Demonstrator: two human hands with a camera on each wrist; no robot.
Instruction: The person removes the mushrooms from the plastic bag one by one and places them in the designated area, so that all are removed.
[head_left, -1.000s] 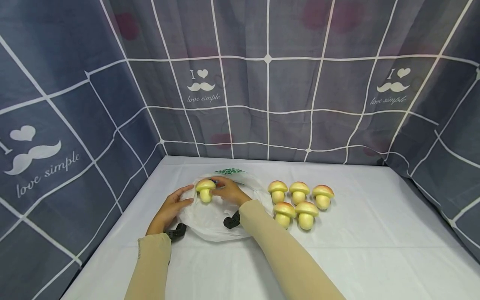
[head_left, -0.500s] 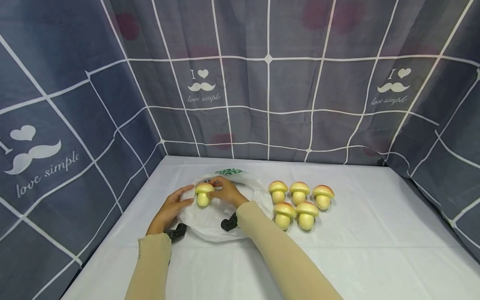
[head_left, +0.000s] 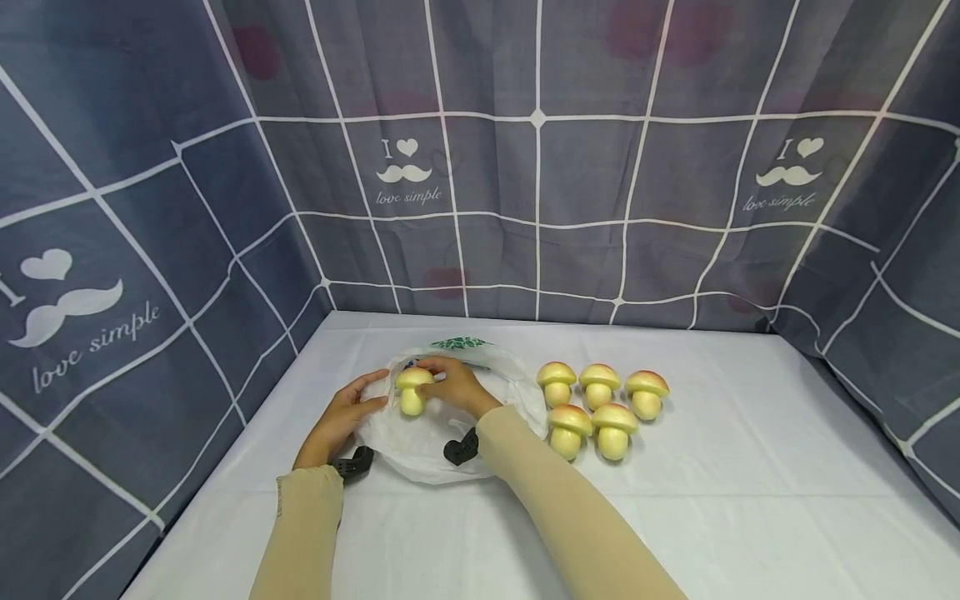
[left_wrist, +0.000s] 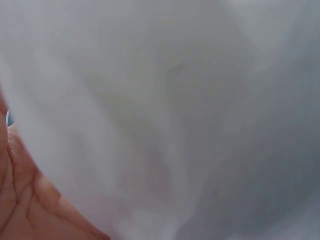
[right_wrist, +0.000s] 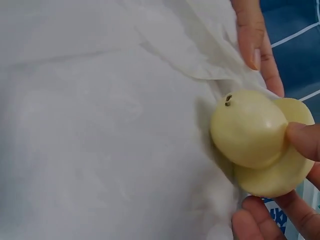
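Note:
My right hand [head_left: 454, 386] holds a pale yellow toy mushroom [head_left: 412, 400] over the opening of a thin white plastic bag [head_left: 431, 462]. Up close in the right wrist view, the thumb and fingers clasp the mushroom [right_wrist: 250, 131] around its cap, with the stem pointing out of the grip. My left hand [head_left: 345, 412] grips the bag's left edge, thumb and fingers spread apart. White plastic fills most of the left wrist view, with part of the left palm [left_wrist: 30, 210] at lower left. What lies inside the bag is hidden.
Several toy mushrooms [head_left: 612, 432] with reddish-yellow caps stand in two rows right of the bag. Green print [head_left: 459, 342] marks the bag's far side. A white cloth covers the table [head_left: 750, 533]. Dark checked curtains [head_left: 480, 250] enclose the back and sides.
My right hand has brought the mushroom slightly nearer, first a little left and then back right. The left hand, the bag and the mushrooms on the table stay in place.

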